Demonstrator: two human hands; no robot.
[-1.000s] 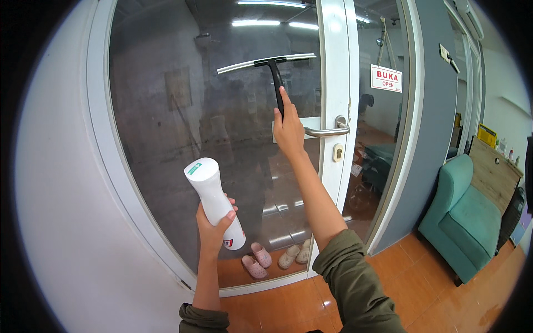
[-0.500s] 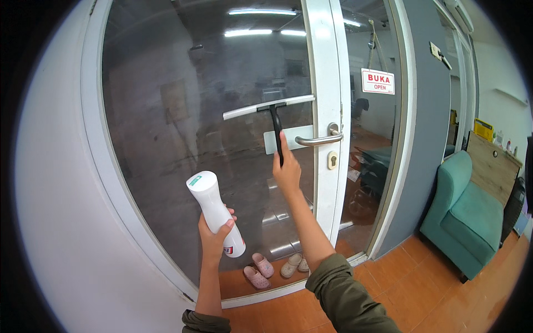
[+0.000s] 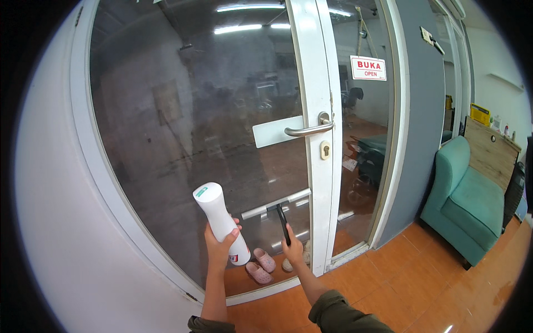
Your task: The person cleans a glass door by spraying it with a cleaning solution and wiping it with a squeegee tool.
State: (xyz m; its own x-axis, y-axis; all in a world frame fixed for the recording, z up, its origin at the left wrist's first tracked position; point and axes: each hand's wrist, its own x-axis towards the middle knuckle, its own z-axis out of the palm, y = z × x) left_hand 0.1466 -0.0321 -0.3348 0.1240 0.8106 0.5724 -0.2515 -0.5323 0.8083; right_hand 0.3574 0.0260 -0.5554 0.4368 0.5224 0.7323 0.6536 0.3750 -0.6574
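Note:
My right hand is closed around the black handle of a squeegee. The long pale blade lies across the lower part of the glass door pane, its right end at the white door frame. Lower left of it, my left hand grips a white, narrow-waisted bottle that tilts left, with a green label on its round top. The bottle is apart from the squeegee. Above both hands are the metal door handle and a white plate on the glass.
Pink clogs show low behind the glass, beside a beige pair partly hidden by my right hand. A hanging sign is right of the door. A green armchair stands on the orange tiled floor by a grey wall.
The squeegee and my right hand have moved down the glass, from above the door handle to well below it. My left hand still holds the bottle. The view has shifted slightly.

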